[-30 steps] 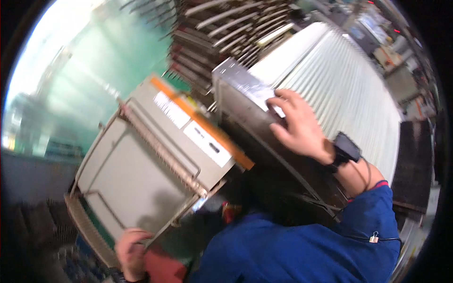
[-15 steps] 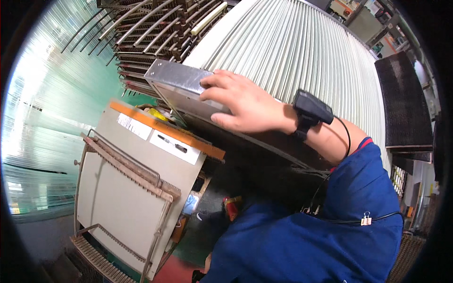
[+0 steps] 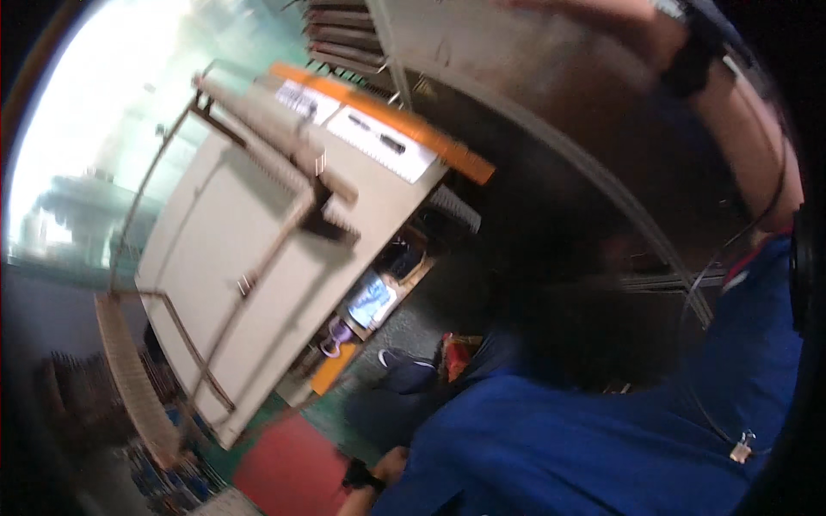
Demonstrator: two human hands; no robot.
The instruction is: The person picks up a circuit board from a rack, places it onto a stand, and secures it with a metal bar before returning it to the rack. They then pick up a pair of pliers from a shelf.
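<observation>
The right arm (image 3: 748, 146) reached up and away from the blue-clad torso (image 3: 585, 447), a dark band at its wrist; its hand was blurred at the top edge. The left hand (image 3: 387, 469) hung low beside the torso, grip unclear.

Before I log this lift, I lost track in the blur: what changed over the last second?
The metal panel has swung up and now fills the upper right, much nearer the camera. The right hand went with it, still pressed on it, now at the top edge. The left hand shows again at the bottom, holding nothing visible. The beige cabinet with its orange strip and the blue sleeve look unchanged.
</observation>
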